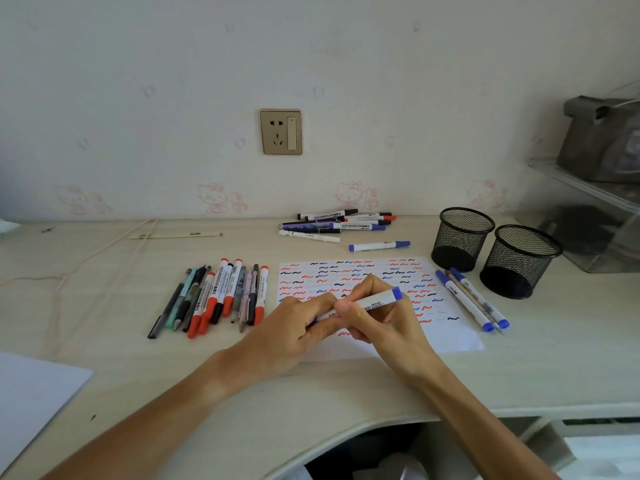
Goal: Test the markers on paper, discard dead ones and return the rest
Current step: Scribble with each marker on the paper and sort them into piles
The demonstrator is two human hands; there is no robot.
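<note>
A white marker with a blue end lies across both hands above the test paper, which is covered in red, blue and black squiggles. My right hand grips its barrel. My left hand pinches the marker's lower left end, which its fingers hide. A row of red-capped markers and pens lies left of the paper. Another pile of markers sits by the wall, with a single blue marker in front of it. Three blue-capped markers lie right of the paper.
Two black mesh pen cups stand at the right, both looking empty. A clear plastic shelf unit is at the far right. A cord trails across the left of the desk. A white sheet lies at the front left.
</note>
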